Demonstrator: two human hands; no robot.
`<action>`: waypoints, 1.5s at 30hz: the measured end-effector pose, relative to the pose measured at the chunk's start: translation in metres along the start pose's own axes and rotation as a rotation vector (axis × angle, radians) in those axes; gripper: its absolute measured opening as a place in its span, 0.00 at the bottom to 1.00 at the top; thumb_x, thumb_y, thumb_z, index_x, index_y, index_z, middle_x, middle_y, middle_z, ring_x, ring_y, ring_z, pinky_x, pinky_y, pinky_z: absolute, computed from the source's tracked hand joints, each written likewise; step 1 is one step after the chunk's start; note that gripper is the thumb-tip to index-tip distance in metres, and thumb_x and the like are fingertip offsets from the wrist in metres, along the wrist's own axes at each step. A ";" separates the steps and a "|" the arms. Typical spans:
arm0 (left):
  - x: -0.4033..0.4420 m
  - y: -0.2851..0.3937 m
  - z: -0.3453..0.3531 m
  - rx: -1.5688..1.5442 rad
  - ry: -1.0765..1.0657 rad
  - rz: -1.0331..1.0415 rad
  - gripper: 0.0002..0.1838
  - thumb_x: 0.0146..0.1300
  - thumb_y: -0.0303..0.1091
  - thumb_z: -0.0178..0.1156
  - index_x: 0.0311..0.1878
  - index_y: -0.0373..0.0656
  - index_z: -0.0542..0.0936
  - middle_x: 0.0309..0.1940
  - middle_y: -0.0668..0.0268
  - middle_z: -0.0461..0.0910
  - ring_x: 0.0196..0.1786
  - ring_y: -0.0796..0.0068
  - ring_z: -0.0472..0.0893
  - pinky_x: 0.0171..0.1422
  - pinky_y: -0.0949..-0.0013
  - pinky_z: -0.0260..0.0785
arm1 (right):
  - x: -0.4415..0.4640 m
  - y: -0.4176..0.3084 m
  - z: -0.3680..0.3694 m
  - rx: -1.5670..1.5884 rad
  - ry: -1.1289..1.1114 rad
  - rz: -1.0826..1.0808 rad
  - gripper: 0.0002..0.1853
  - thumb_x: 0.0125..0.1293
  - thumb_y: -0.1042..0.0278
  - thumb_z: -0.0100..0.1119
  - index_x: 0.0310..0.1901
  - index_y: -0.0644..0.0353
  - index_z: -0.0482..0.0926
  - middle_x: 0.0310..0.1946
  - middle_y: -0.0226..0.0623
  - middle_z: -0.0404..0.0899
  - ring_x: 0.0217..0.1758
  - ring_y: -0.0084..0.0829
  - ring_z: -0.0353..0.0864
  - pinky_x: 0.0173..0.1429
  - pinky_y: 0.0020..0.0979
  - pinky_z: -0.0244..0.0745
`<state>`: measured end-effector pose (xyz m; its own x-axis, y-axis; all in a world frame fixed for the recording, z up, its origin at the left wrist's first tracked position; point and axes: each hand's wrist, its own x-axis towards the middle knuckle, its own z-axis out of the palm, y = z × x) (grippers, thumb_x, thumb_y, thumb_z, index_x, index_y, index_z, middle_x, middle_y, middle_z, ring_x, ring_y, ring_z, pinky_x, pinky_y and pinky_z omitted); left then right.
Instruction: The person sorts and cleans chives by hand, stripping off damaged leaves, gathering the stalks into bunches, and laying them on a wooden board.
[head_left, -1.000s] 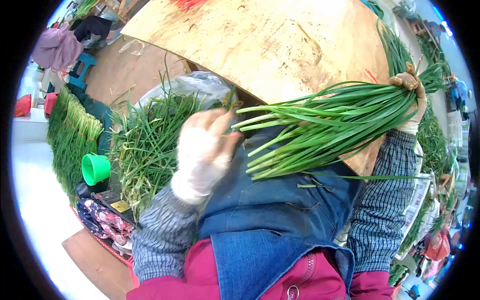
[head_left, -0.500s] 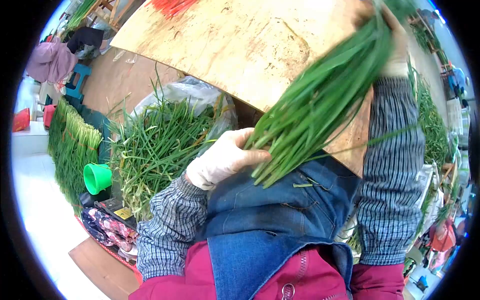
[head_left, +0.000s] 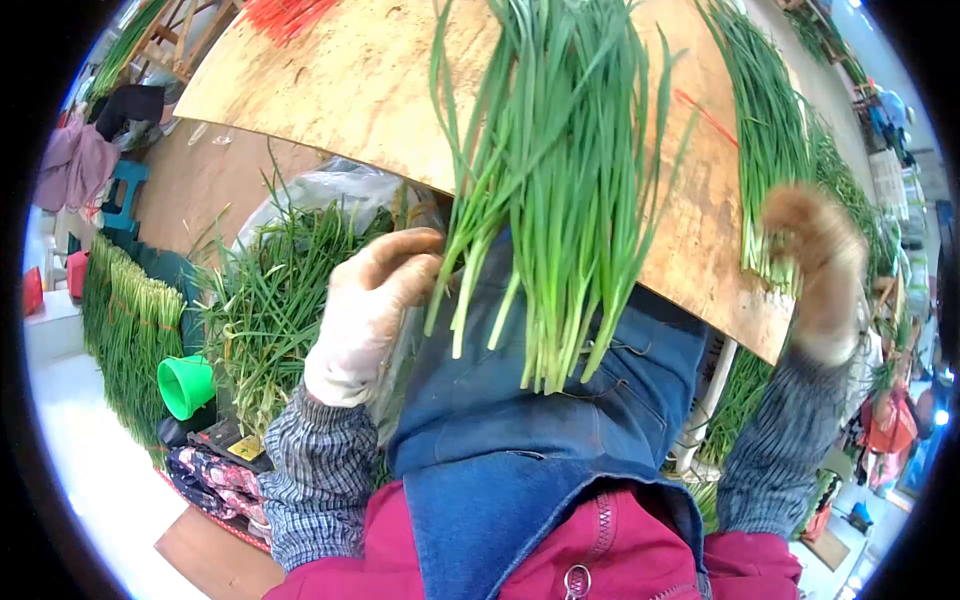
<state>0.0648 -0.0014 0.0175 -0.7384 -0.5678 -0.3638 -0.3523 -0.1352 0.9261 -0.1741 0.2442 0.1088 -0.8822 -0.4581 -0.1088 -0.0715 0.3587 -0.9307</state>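
Note:
A loose bunch of garlic chives (head_left: 575, 190) lies on the wooden board, its pale stem ends hanging over the edge above my lap. My left hand (head_left: 365, 305), in a whitish glove stained at the fingertips, is just left of those stems. Its thumb and forefinger are apart and appear to hold nothing. My right hand (head_left: 822, 265), in a brown-stained glove, is smeared by motion at the board's right edge. It is by the stem ends of a second chive bunch (head_left: 765, 110); whether it touches them I cannot tell.
The wooden board (head_left: 370, 90) spans the front, with red ties (head_left: 285, 15) at its far left. Left of my lap is a heap of loose greens (head_left: 290, 290) in clear plastic. Beyond stand tied chive bundles (head_left: 130, 330) and a green bucket (head_left: 187, 387).
The chives, earlier lifted in my right hand with my left hand at the stems, now lie on the board. My right hand has let go and moved down right; my left hand has drawn back left.

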 end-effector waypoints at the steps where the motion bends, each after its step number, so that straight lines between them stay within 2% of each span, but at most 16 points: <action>1: -0.005 0.002 0.001 0.029 0.061 0.018 0.17 0.61 0.32 0.55 0.50 0.33 0.75 0.36 0.64 0.80 0.36 0.80 0.76 0.42 0.78 0.67 | -0.021 0.027 0.004 0.110 -0.120 0.109 0.20 0.62 0.53 0.54 0.40 0.66 0.78 0.32 0.38 0.80 0.34 0.29 0.80 0.35 0.30 0.77; 2: -0.010 0.002 0.004 0.033 0.148 0.061 0.15 0.61 0.32 0.55 0.49 0.34 0.76 0.35 0.65 0.80 0.35 0.81 0.75 0.42 0.78 0.67 | -0.041 0.045 0.015 0.177 -0.186 0.251 0.19 0.61 0.56 0.56 0.41 0.68 0.77 0.31 0.40 0.80 0.33 0.30 0.81 0.32 0.28 0.77; 5: -0.020 0.004 0.008 -0.062 0.197 0.090 0.12 0.60 0.24 0.57 0.47 0.33 0.76 0.39 0.64 0.78 0.38 0.81 0.75 0.46 0.78 0.68 | -0.073 0.077 0.050 0.258 -0.309 0.534 0.21 0.61 0.60 0.57 0.46 0.71 0.74 0.38 0.45 0.79 0.38 0.33 0.81 0.41 0.29 0.77; 12: -0.030 0.002 0.033 0.306 0.172 0.443 0.09 0.60 0.22 0.55 0.44 0.35 0.78 0.37 0.65 0.79 0.37 0.80 0.76 0.45 0.79 0.68 | -0.071 0.080 0.111 0.720 -0.307 0.458 0.20 0.59 0.70 0.61 0.51 0.68 0.71 0.42 0.37 0.78 0.41 0.26 0.78 0.46 0.27 0.74; 13: -0.028 0.003 0.035 0.463 0.145 0.583 0.10 0.58 0.21 0.55 0.44 0.35 0.78 0.36 0.61 0.80 0.37 0.78 0.77 0.44 0.76 0.70 | -0.071 0.077 0.117 0.766 -0.302 0.436 0.21 0.58 0.70 0.62 0.51 0.68 0.71 0.42 0.37 0.78 0.40 0.25 0.78 0.46 0.26 0.74; 18: -0.019 0.014 0.069 0.590 -0.093 0.709 0.21 0.50 0.15 0.48 0.49 0.38 0.76 0.40 0.50 0.77 0.42 0.53 0.79 0.46 0.64 0.72 | -0.074 0.063 0.135 0.757 -0.332 0.361 0.24 0.53 0.74 0.66 0.52 0.66 0.69 0.43 0.34 0.77 0.43 0.22 0.75 0.48 0.23 0.71; 21: -0.007 0.018 0.072 0.543 -0.230 0.707 0.23 0.51 0.15 0.46 0.50 0.41 0.77 0.41 0.51 0.77 0.44 0.54 0.78 0.49 0.65 0.71 | -0.074 0.063 0.133 0.870 -0.366 0.416 0.21 0.58 0.76 0.58 0.53 0.67 0.67 0.44 0.39 0.76 0.45 0.31 0.77 0.51 0.32 0.74; 26: 0.012 0.016 0.043 0.657 0.091 0.652 0.17 0.57 0.18 0.49 0.50 0.38 0.77 0.44 0.55 0.79 0.49 0.64 0.78 0.56 0.69 0.68 | -0.073 0.082 0.122 1.192 -0.419 0.503 0.22 0.65 0.67 0.45 0.57 0.70 0.64 0.50 0.48 0.74 0.52 0.45 0.76 0.53 0.45 0.74; 30: 0.005 0.018 0.028 0.766 0.333 0.658 0.13 0.57 0.18 0.53 0.46 0.34 0.77 0.41 0.57 0.80 0.44 0.67 0.79 0.50 0.70 0.69 | -0.075 0.084 0.115 1.280 -0.400 0.540 0.22 0.66 0.64 0.44 0.56 0.71 0.65 0.50 0.49 0.74 0.54 0.46 0.74 0.54 0.47 0.72; 34: -0.012 0.020 0.051 0.491 0.168 0.832 0.09 0.54 0.20 0.57 0.40 0.37 0.78 0.32 0.54 0.79 0.33 0.60 0.80 0.39 0.68 0.72 | -0.075 0.085 0.112 1.277 -0.423 0.542 0.21 0.66 0.65 0.43 0.55 0.71 0.66 0.48 0.49 0.74 0.52 0.43 0.75 0.54 0.45 0.73; 35: -0.020 0.025 0.059 0.486 0.047 0.764 0.09 0.55 0.18 0.55 0.39 0.35 0.79 0.34 0.61 0.80 0.35 0.73 0.79 0.41 0.73 0.71 | -0.075 0.083 0.111 1.262 -0.426 0.536 0.20 0.66 0.65 0.43 0.55 0.71 0.67 0.48 0.48 0.75 0.51 0.42 0.76 0.54 0.43 0.73; 37: -0.026 0.024 0.080 0.321 -0.133 0.521 0.06 0.55 0.21 0.58 0.37 0.35 0.80 0.31 0.59 0.81 0.30 0.69 0.80 0.36 0.71 0.72 | -0.077 0.079 0.109 1.192 -0.390 0.515 0.19 0.67 0.64 0.43 0.53 0.70 0.68 0.45 0.46 0.76 0.48 0.38 0.77 0.51 0.39 0.74; 39: -0.026 0.026 0.096 0.491 -0.124 0.600 0.07 0.56 0.28 0.60 0.35 0.34 0.80 0.28 0.53 0.80 0.27 0.65 0.81 0.32 0.69 0.72 | -0.079 0.075 0.109 1.086 -0.313 0.482 0.18 0.67 0.64 0.43 0.51 0.70 0.70 0.43 0.43 0.77 0.43 0.33 0.78 0.46 0.34 0.75; 40: -0.026 0.031 0.102 0.517 -0.174 0.464 0.10 0.56 0.33 0.61 0.33 0.34 0.80 0.24 0.50 0.79 0.27 0.63 0.81 0.31 0.69 0.72 | -0.080 0.070 0.110 1.010 -0.261 0.515 0.16 0.66 0.64 0.45 0.47 0.69 0.72 0.38 0.38 0.77 0.36 0.27 0.77 0.39 0.28 0.73; 41: -0.026 0.034 0.106 0.554 -0.189 0.328 0.11 0.56 0.35 0.62 0.32 0.34 0.79 0.23 0.51 0.79 0.25 0.64 0.81 0.29 0.69 0.71 | -0.080 0.068 0.110 1.008 -0.256 0.511 0.15 0.66 0.64 0.46 0.46 0.69 0.72 0.36 0.38 0.77 0.34 0.26 0.77 0.38 0.27 0.73; 45: -0.024 0.031 0.111 0.578 -0.158 0.259 0.12 0.53 0.35 0.64 0.29 0.33 0.78 0.19 0.55 0.78 0.22 0.73 0.79 0.27 0.71 0.70 | -0.080 0.063 0.114 1.037 -0.221 0.514 0.12 0.65 0.67 0.49 0.42 0.68 0.74 0.30 0.35 0.76 0.28 0.25 0.75 0.32 0.26 0.71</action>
<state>0.0081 0.0986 0.0435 -0.9011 -0.3911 -0.1873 -0.3715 0.4734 0.7987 -0.0554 0.2106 0.0195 -0.5898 -0.6202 -0.5172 0.7715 -0.2435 -0.5878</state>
